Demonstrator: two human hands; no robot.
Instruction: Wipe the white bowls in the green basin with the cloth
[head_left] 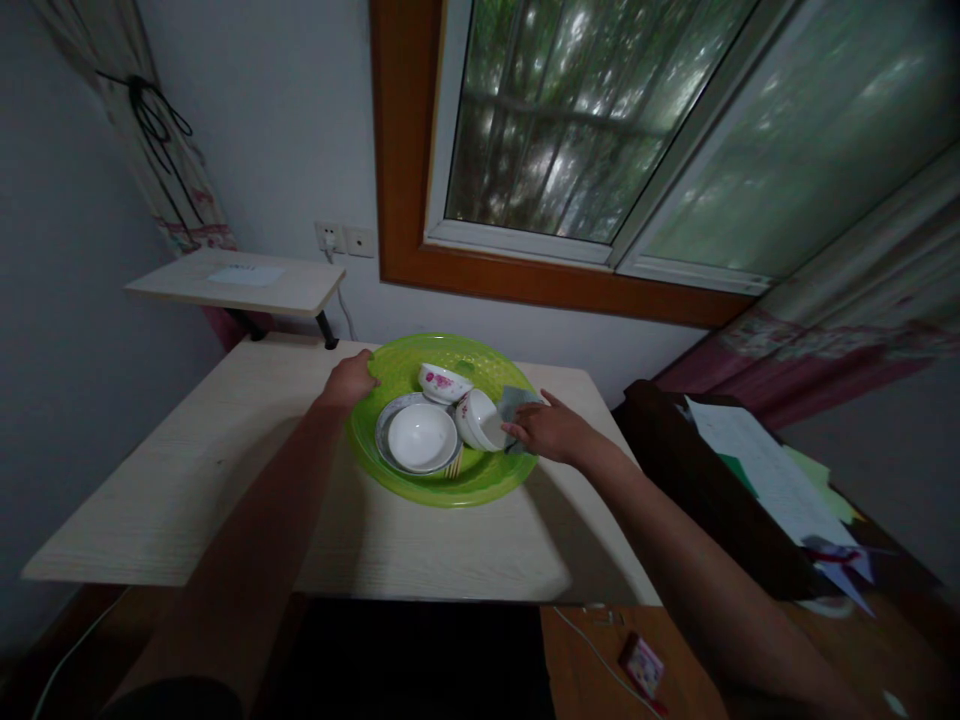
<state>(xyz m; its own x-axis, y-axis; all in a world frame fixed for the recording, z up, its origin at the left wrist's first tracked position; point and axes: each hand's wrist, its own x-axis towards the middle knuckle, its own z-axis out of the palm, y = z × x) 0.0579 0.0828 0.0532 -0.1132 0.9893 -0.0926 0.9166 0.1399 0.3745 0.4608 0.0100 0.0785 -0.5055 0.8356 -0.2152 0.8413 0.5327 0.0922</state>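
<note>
The left hand (352, 381) grips the left rim of the green basin (465, 496) on the bench (420, 555), the right hand (550, 428) touches the cloth (517, 398) at the basin's right side, closure indeterminate; steadying is the apparent step, the next move likely calling for level support.
</note>
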